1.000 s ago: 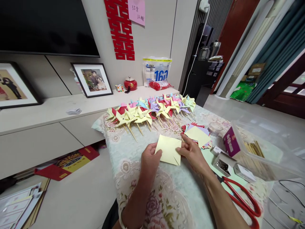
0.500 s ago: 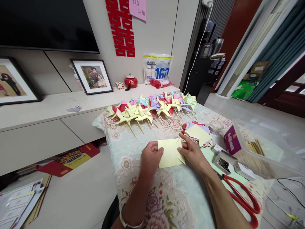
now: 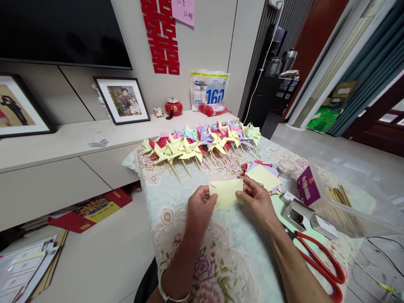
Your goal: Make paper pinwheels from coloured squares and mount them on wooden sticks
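Note:
Both my hands hold a pale yellow paper square (image 3: 226,193) with cut corners just above the flowered tablecloth (image 3: 221,261). My left hand (image 3: 200,207) pinches its left edge, fingers closed. My right hand (image 3: 257,199) pinches its right edge, fingers closed too. The sheet is tilted away, so it looks short and wide. Beyond it, a row of finished paper pinwheels (image 3: 202,144) on wooden sticks lies across the far end of the table. A stack of coloured cut squares (image 3: 263,176) sits right behind my right hand.
Red-handled scissors (image 3: 318,261) lie at the right by my forearm. A small box of pins (image 3: 295,216), a purple box (image 3: 305,186), a round tin (image 3: 285,168) and a clear plastic tub with wooden sticks (image 3: 350,198) stand on the right. A low cabinet with framed photos (image 3: 121,100) runs behind.
The yellow sheet has tipped from nearly flat toward me to tilted back, its lower edge lifted. Both hands kept their pinch and rose slightly.

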